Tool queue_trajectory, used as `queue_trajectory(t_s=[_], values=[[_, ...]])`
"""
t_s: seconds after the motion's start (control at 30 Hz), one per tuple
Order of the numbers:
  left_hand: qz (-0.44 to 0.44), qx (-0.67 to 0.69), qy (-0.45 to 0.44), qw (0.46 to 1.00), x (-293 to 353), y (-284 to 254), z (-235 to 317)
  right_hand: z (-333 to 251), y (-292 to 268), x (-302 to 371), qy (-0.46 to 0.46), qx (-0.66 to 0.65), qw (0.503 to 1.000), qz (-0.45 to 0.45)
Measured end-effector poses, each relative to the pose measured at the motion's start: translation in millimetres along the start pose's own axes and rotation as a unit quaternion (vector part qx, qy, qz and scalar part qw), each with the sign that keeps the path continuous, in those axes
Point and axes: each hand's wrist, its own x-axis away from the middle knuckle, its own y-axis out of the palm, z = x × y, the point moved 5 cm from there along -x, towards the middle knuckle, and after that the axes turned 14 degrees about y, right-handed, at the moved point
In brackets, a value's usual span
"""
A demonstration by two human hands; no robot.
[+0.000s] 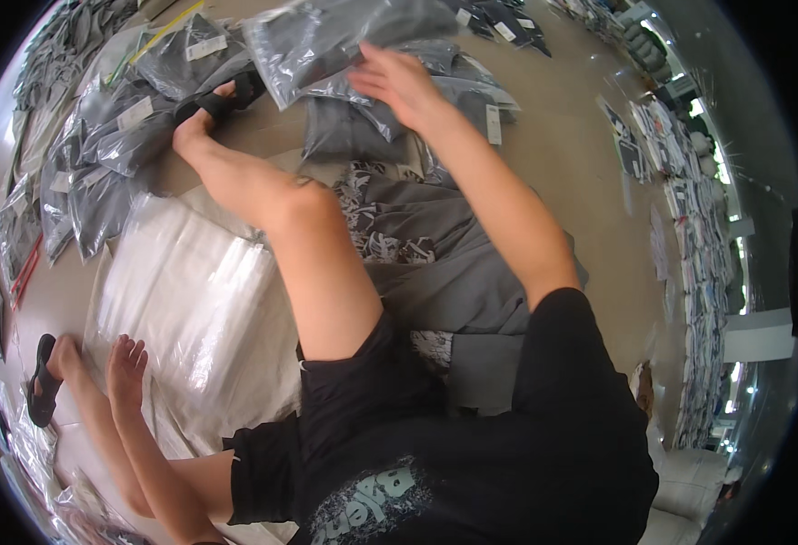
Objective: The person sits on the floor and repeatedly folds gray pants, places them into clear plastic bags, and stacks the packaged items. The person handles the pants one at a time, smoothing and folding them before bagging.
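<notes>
My right hand (399, 88) reaches to the far middle with its fingers stretched out, by the near edge of a grey garment in a clear plastic bag (317, 44). The fingertips overlap the bag in view, and I cannot tell whether they touch it. Under and beside it are more bagged grey garments (349, 132). My left hand (127, 372) is at the left above my lower leg, fingers extended, holding nothing. Between my legs is a stack of clear plastic bags (190, 300) on pale cloth. Unbagged dark grey garments (453, 245) with a patterned part lie right of my knee.
Bagged grey garments with white tags (131, 118) are heaped at the far left, around my sandalled foot (217, 102). A long row of stacked folded garments (694, 272) runs along the right. Brown floor (581, 136) shows between. Red strips (26, 272) lie at the left.
</notes>
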Motion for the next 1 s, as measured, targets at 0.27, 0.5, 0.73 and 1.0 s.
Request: queue_trajectory(t_s=[0.27, 0.5, 0.73, 1.0], values=[[0.012, -0.024, -0.010, 1.000, 4, -2, 20, 40, -355, 180, 0.072, 0.670, 0.695, 0.251], [-0.031, -0.003, 0.032, 0.999, -11, -41, 39, 64, -396, 331, 0.466, 0.529, 0.630, 0.326], [-0.061, 0.022, 0.034, 0.997, -40, -93, 27, 126, -528, 419, 0.457, 0.439, 0.732, 0.252], [-0.078, 0.057, 0.087, 0.991, -67, -151, 46, 170, -505, 505, 0.304, 0.693, 0.618, 0.213]])
